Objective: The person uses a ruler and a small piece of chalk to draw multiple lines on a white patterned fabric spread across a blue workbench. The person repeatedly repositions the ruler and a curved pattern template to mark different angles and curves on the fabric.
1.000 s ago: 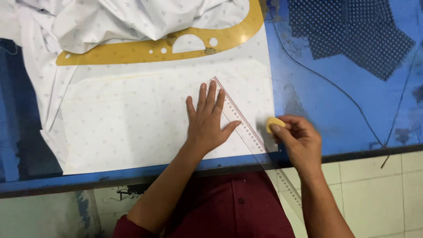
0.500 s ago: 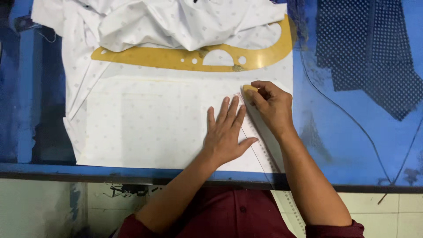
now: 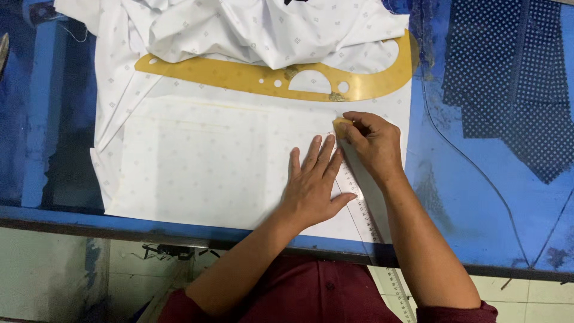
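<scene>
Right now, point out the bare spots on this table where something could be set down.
Bare blue table lies between the white fabric and the dark dotted cloth, crossed only by a thin thread. A narrower strip runs left of the fabric. Crowded: around both hands, the clear ruler and yellow curve template.

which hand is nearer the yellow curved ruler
Right. The right hand, pinching a small yellow chalk piece, sits just below the translucent yellow curved plastic ruler; the left hand lies flat on the white fabric, lower.
</scene>
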